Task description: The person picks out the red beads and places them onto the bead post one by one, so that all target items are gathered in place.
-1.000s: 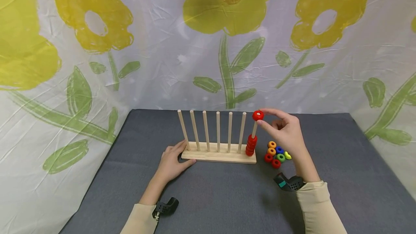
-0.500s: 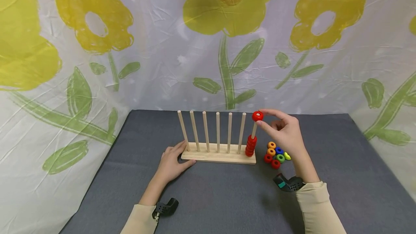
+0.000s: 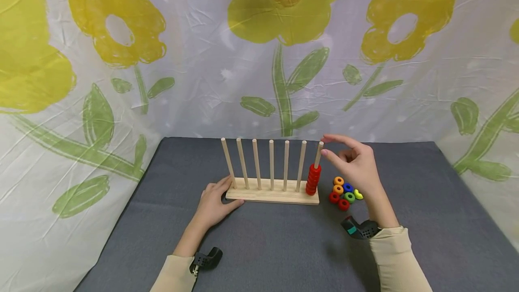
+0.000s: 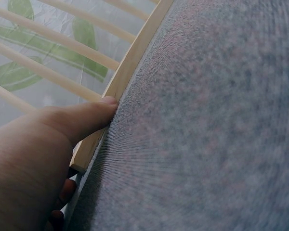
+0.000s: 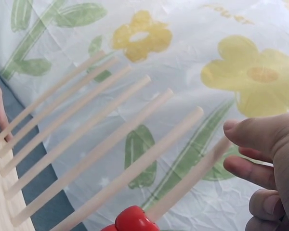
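Observation:
A wooden peg rack (image 3: 272, 196) with a row of upright pegs stands on the table. At its left end my left hand (image 3: 213, 202) grips the base, thumb against the front edge; in the left wrist view the thumb (image 4: 94, 115) lies on the wood and the other fingers are partly hidden. Red ring beads (image 3: 312, 179) are stacked on the rightmost peg. Beside that peg's top is my right hand (image 3: 352, 161), thumb and forefinger spread apart with no bead between them. The right wrist view shows a red bead (image 5: 135, 219) low on the peg.
Right of the rack, below my right hand, lies a cluster of loose beads: orange (image 3: 338, 189), blue (image 3: 348, 187), green (image 3: 349, 198), yellow (image 3: 358, 194) and red (image 3: 343, 204). A flower-printed cloth (image 3: 194, 80) hangs behind the dark table (image 3: 263, 247).
The red bead that my right thumb and forefinger pinched at the peg's top has been let go and dropped down onto the red stack. My left hand has stayed put.

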Demonstrator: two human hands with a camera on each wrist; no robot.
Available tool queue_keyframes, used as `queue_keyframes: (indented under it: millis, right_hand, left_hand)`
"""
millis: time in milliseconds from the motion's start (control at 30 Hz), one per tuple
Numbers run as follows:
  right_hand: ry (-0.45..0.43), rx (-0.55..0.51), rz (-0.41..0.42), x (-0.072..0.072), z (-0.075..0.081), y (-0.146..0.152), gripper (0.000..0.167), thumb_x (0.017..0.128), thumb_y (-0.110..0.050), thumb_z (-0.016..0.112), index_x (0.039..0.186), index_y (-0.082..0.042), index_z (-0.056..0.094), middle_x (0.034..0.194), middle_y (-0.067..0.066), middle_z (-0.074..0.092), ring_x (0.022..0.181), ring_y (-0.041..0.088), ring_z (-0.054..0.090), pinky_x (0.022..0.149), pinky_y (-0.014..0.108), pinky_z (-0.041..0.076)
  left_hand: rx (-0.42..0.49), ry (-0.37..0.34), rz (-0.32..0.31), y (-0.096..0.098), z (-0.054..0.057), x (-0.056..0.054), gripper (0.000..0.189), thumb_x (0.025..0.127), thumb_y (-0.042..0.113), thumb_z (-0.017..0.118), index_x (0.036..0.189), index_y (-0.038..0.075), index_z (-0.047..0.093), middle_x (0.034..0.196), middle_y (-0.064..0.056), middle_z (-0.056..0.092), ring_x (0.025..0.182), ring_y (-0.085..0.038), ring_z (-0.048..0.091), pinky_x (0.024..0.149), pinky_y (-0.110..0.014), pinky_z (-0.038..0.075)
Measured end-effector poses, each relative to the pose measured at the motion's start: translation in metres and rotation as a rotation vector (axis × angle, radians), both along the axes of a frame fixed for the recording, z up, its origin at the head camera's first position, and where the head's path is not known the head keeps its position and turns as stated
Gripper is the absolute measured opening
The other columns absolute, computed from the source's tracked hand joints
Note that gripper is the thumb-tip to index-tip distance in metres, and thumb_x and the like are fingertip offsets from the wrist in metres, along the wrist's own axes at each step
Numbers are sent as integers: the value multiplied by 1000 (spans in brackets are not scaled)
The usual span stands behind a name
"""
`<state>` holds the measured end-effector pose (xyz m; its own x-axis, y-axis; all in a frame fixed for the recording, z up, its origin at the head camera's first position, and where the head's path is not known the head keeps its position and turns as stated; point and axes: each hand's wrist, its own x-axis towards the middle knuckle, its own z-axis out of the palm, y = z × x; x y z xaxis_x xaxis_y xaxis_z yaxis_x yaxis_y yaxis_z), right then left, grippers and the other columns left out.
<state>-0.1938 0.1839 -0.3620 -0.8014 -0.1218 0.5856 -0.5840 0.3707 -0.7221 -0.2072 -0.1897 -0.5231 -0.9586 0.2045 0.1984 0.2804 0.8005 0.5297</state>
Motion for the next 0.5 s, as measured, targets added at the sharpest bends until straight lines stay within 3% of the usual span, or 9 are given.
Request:
queue_keyframes:
  millis: [167,233,367,500]
  right_hand:
    - [-13,4,-13,-13,-19,9,34,90,1,76,124,-3,72,85,1,71,40,8,25,39,30,24]
    - [-15,6,-16,-16,-22,10,34,91,1,76,124,-3,72,69,0,64,40,6,25,39,30,23]
    - [-16,6,-8,-4,-7,4,31,91,4,74,122,2,71,50,2,45,40,4,25,39,31,24]
    - [-20,2,6,6,5,-1,30,91,6,73,121,5,71,47,1,40,40,11,26,39,31,24]
  left_hand:
    - [-5,2,0,-1,0,0,88,86,49,80,155,8,45,155,-12,44,126,-36,46,99,-57,35]
    - [-5,2,-1,-1,0,0,88,86,49,80,155,8,44,155,-12,44,126,-36,45,99,-57,35]
    - [-8,4,-4,-1,0,0,87,86,49,79,155,9,44,155,-12,44,126,-36,45,98,-56,35]
    - [-13,10,-6,-2,-1,0,87,87,50,78,155,9,44,155,-12,44,126,-37,45,99,-57,35]
